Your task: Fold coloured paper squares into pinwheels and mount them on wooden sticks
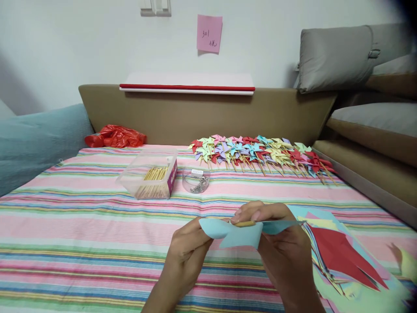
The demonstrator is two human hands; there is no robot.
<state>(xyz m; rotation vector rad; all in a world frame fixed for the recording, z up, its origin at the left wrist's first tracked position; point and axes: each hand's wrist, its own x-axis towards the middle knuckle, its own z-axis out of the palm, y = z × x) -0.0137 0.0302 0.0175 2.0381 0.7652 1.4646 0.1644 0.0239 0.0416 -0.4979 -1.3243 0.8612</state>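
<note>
Between my two hands is a light-blue paper pinwheel [243, 237], held up over the striped cloth with its blades spread sideways. The fingers of my left hand [188, 247] are closed on its left side. My right hand [283, 245] grips it from the right, fingers curled over the top. A short length of wooden stick [245, 224] shows against the paper, under the right fingertips. The pin, if there is one, is hidden.
Ahead stand a clear box [130, 176] of wooden sticks and a round dish [185, 184] with small metal pins. Finished pinwheels [254, 152] lie in a heap at the back. Cut paper sheets [345, 252] are stacked at right. A red plastic bag [120, 137] lies back left.
</note>
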